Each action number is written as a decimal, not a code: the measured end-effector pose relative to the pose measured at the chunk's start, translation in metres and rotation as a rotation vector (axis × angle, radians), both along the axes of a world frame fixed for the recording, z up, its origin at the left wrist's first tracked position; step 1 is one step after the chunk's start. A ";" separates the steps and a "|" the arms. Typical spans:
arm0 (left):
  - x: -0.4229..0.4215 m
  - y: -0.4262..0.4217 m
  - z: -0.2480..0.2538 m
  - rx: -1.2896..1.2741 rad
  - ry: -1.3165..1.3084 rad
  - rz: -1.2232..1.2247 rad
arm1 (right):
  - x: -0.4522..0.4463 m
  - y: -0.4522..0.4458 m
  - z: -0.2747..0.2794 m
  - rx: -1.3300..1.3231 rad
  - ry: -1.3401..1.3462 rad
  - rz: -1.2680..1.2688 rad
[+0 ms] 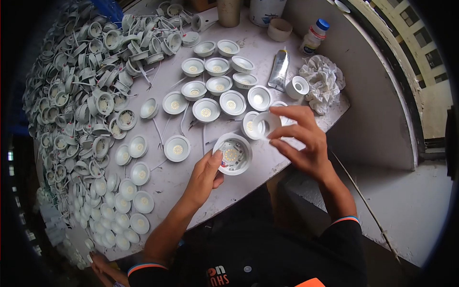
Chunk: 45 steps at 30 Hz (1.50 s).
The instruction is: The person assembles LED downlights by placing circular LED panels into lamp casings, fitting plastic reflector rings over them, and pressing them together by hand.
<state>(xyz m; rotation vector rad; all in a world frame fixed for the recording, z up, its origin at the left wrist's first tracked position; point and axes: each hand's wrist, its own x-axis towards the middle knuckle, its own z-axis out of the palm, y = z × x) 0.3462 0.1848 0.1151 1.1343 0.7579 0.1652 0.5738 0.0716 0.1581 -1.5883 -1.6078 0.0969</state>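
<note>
My left hand grips a round white lamp housing by its left rim. Its open face is turned up and shows a disc of small yellow LEDs and bare circuit parts. To the right and slightly higher, my right hand pinches a white ring with a hole in its middle between thumb and fingers. The ring is apart from the housing and partly overlaps a lamp standing on the table behind it. Several finished-looking lamps stand in rows just beyond my hands.
Loose housings are heaped at the left, with more lamps below them. At the back right are a silver tube, a small white cup, crumpled cloth and a blue-capped bottle. Another person's hands show at the lower left.
</note>
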 end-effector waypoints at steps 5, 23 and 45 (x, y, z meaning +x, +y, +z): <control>-0.007 -0.008 0.006 -0.019 -0.145 -0.039 | -0.045 0.000 -0.011 -0.077 -0.103 0.229; -0.022 -0.026 0.019 0.351 -0.083 -0.019 | -0.068 -0.007 -0.017 -0.165 0.679 0.087; -0.015 -0.023 0.001 0.308 0.037 -0.102 | -0.071 -0.014 -0.060 -0.288 0.711 0.070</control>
